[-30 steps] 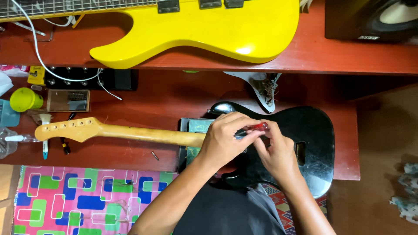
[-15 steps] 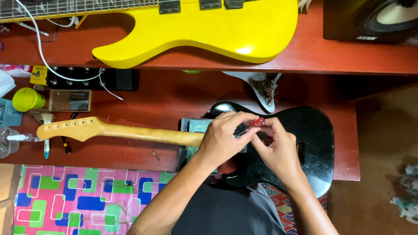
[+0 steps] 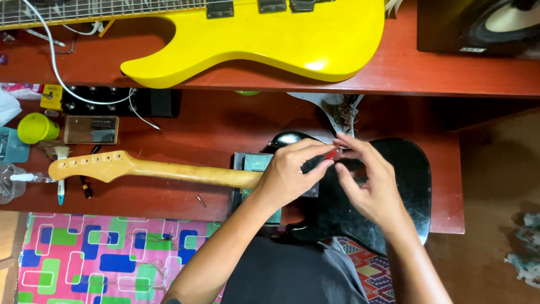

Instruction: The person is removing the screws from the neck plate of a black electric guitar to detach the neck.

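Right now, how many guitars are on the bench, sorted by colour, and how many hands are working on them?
Yellow guitar on the upper shelf: 1
Black guitar with a pale wooden neck, under the hands: 1
Hands, left hand and right hand, pinching a small red part: 2
Total: 2 guitars, 2 hands

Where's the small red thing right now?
In the head view, the small red object is pinched between left hand and right hand, above the black guitar body.

2 guitars (image 3: pixel 270 39), 2 hands (image 3: pixel 289 177), 1 yellow cup (image 3: pixel 36 128)
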